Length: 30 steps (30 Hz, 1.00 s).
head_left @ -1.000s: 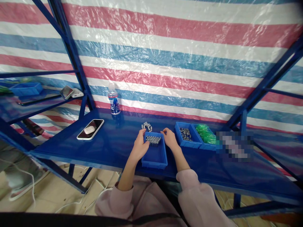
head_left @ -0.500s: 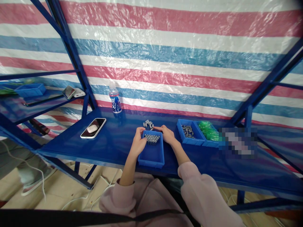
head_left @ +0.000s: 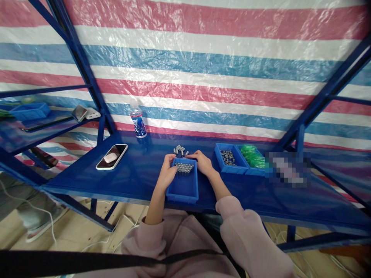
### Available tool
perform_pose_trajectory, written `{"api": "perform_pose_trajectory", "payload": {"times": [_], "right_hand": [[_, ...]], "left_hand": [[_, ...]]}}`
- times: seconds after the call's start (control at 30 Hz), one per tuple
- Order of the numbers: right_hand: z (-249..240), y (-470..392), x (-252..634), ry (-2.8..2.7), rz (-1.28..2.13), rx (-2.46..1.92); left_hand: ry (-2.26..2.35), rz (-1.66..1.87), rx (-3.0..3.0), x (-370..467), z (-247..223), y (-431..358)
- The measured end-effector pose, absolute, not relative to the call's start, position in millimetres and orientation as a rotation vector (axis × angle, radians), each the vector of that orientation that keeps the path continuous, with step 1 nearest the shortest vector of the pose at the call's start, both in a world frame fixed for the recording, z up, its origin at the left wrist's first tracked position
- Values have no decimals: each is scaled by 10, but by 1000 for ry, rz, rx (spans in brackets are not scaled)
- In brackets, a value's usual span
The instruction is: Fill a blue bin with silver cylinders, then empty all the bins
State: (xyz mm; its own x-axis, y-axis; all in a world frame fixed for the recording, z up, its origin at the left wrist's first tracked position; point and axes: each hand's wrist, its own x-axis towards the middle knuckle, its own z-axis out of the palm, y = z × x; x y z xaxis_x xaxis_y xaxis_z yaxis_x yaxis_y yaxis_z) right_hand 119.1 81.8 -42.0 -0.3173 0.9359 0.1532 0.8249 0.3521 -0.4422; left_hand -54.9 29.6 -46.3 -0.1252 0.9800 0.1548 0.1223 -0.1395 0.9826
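Observation:
A blue plastic bin lies before me near the table's front edge. Small silver metal cylinders stand packed in rows at its far end. My left hand grips the bin's left wall, its thumb over the rim by the cylinders. At the far right corner is my right hand, its index finger stretched along the far rim towards several loose metal cylinders on the table behind the bin. The right hand's other fingers are partly hidden.
To the right, a blue bin of small metal parts adjoins one with green plastic pieces. A blurred patch covers something beside them. A bottle stands at the back left; a phone with a small white case lies nearer.
The view has shifted slightly. The loose cylinders behind the bin lie more spread out, and my right index finger is a little apart from most of them. My left hand keeps its hold.

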Motion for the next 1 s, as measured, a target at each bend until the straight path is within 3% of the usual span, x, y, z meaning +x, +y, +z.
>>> {"api": "perform_pose_trajectory", "payload": {"times": [0.6, 0.87, 1.0], "right_hand": [[-333, 352, 1566, -2127, 189, -1852], [-348, 402, 1547, -2097, 244, -1783], [-134, 383, 1666, -2031, 293, -1656]], "left_hand": [[1359, 1315, 1266, -449, -463, 272], [1408, 1343, 1194, -324, -419, 214], [1357, 1416, 1109, -343, -469, 267]]}}
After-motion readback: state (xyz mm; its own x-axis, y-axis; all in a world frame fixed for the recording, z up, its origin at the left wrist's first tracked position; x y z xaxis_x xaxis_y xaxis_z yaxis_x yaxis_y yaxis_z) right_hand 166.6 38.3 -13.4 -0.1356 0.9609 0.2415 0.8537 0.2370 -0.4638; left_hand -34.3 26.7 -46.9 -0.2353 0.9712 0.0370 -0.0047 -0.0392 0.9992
